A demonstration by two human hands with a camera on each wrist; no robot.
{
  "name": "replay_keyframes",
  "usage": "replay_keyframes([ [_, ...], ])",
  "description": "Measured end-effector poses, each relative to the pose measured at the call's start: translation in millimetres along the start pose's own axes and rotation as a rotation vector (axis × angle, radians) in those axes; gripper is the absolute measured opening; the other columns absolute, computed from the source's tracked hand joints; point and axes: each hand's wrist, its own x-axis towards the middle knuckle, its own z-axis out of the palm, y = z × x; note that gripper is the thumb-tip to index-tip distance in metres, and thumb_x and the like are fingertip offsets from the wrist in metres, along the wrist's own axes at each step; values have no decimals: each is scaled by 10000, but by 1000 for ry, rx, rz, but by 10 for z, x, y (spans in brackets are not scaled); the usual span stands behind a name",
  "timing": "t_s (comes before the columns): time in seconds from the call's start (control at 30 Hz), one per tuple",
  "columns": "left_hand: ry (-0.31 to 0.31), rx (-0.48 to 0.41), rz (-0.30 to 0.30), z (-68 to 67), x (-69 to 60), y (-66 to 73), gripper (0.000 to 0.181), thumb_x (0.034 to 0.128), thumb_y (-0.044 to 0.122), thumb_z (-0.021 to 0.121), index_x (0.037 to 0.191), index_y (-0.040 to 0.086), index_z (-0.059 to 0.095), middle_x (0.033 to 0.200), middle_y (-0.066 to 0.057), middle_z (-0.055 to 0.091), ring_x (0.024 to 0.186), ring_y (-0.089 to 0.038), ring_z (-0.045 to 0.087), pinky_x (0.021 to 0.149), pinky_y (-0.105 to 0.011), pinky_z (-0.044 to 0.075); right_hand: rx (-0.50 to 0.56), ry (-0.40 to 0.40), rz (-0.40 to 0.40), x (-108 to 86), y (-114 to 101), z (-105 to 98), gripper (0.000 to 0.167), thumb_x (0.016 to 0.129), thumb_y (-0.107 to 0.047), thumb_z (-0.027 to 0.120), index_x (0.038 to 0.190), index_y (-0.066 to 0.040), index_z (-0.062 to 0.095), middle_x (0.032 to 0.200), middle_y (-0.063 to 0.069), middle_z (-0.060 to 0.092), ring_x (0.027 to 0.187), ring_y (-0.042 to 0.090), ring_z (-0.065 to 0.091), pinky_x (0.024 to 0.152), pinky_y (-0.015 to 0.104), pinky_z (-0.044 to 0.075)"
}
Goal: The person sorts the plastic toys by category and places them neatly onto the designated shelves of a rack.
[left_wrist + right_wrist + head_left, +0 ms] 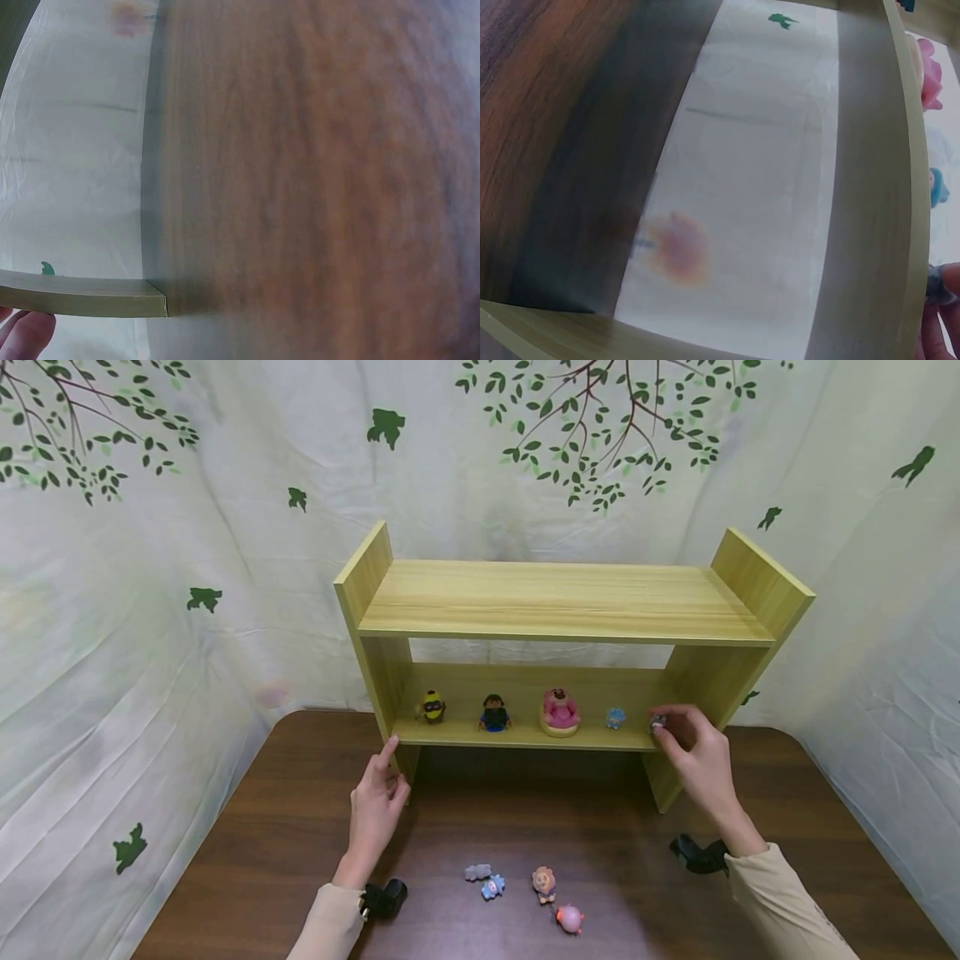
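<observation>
Pinching a small grey figurine (657, 722) at the lower shelf's (462, 718) right end, that's the right hand (697, 753)! Left hand (377, 806), finger extended, touches the shelf unit's (555, 602) side. Probably light, stiff, smooth; best gripped by its sides.

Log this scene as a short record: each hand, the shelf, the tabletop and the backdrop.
Right grip: pinches a tiny gray figurine at the lower board's right end
Left grip: index finger extended to the shelf's left side panel
Shelf: two-tier, light wood-grain
Lower board, left to right: yellow Minion-like figurine, dark-haired figurine, pink bear figurine, small blue figurine
Tabletop, left to right: gray toy, blue toy, lion-like toy, round pink toy
Backdrop: white cloth, green leaf print
</observation>
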Motion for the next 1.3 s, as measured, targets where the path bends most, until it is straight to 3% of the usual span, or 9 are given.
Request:
replay_keyframes([
  [0.2, -3, 0, 1, -1, 2, 4, 832, 759, -190, 610, 1447, 202, 355, 815, -86, 455, 567, -153, 479, 490, -288, 439, -25, 0, 21, 9, 224, 17, 211, 884, 59, 616, 1093, 28, 624, 992, 139, 660, 828, -41, 578, 661, 105, 432],
  [0.47, -7, -3, 2, -1, -3, 5, 833, 764, -187, 612, 1451, 202, 346, 811, -93, 453, 568, -147, 474, 492, -291, 445, -35, 0, 22, 9, 253, 36, 203, 900, 15, 611, 1103, 28, 615, 1001, 119, 652, 864, 136, 634, 729, 104, 442],
  [0.73, -4, -4, 2, 1, 0, 3, 835, 762, -188, 612, 1451, 203, 347, 820, -85, 460, 575, -123, 458, 488, -282, 443, -46, -3, 15, 1, 239, 42, 242, 877, 60, 617, 1115, 21, 606, 1013, 115, 643, 871, -6, 585, 749, 98, 430],
  [1.3, 7, -15, -2, 2, 0, 2, 830, 758, -192, 602, 1448, 206, 366, 827, -78, 460, 561, -112, 436, 479, -269, 418, -22, -12, 11, 3, 230, 50, 254, 874, 56, 627, 1125, 23, 602, 1050, 156, 641, 913, -55, 566, 761, 89, 426],
])
